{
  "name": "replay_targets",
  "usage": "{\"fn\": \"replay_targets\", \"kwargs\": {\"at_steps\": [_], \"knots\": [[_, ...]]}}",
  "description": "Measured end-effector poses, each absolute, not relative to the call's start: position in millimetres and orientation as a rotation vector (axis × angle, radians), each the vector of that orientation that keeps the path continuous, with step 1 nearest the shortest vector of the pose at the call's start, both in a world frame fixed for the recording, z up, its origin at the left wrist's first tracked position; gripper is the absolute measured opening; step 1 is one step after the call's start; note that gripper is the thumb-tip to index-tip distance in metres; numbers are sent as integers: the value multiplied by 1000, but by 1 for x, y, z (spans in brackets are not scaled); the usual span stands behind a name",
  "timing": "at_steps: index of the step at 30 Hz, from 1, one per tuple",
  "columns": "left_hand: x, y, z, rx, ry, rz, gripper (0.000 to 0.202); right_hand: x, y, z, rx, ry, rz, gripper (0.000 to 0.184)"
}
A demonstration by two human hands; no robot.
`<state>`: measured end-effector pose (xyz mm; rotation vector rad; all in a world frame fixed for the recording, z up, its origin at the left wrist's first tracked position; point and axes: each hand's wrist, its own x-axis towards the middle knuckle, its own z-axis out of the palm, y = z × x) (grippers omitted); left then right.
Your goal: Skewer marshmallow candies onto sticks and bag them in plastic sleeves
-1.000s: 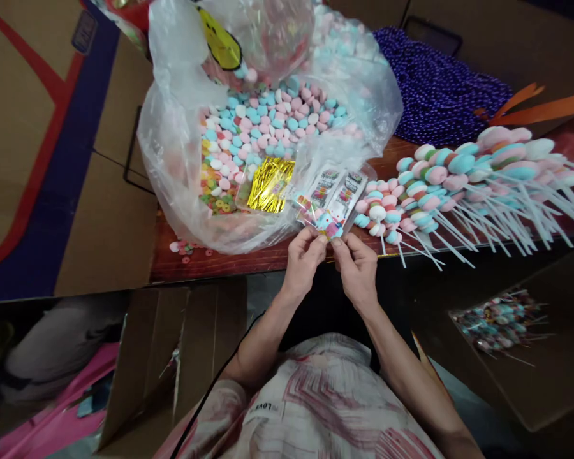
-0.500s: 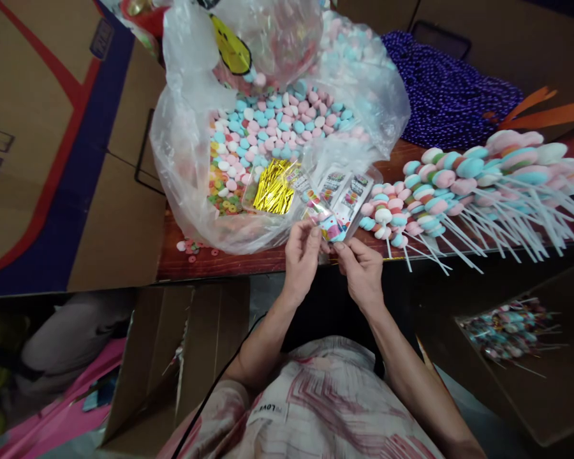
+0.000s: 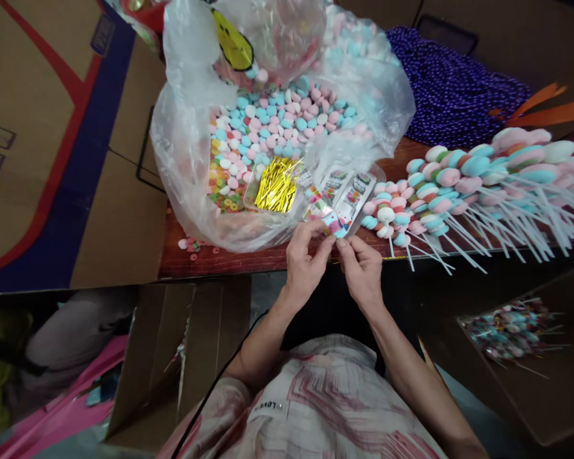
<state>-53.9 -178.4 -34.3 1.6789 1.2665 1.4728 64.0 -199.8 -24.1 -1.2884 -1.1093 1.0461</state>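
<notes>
Both hands are at the table's front edge, fingertips meeting at the lower end of a small clear printed candy bag (image 3: 321, 205). My left hand (image 3: 305, 260) is closed on the bag's end, thumb and forefinger pinched together. Right beside it, my right hand (image 3: 362, 266) pinches the same end. The bag leans over a clear tray holding a stack of printed bags (image 3: 358, 189). Left of that lies a container of gold twist ties (image 3: 276, 185). Marshmallow candy skewers on white sticks (image 3: 430, 191) are piled to the right of my hands.
A large plastic bag (image 3: 184, 191) lies spread open with pink, blue and white candies (image 3: 272, 124) and gummy rings (image 3: 227, 194). Purple cord (image 3: 449, 89) is heaped behind. Cardboard boxes stand left (image 3: 119, 223) and below; one box (image 3: 530, 395) holds wrapped skewers (image 3: 509, 331).
My left thumb and forefinger have moved right along the bag's end, up against my right fingertips. My right hand has stayed nearly in place. The view has shifted slightly.
</notes>
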Motion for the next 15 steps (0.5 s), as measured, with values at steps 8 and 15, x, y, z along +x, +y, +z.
{"fn": "replay_targets", "kwargs": {"at_steps": [8, 15], "knots": [[-58, -177, -35, 2120, 1421, 1452, 15, 65, -201, -36, -1226, -944, 1222, 40], [-57, -176, -39, 2055, 1386, 1466, 13, 65, -198, -24, -1112, -715, 1471, 44]]}}
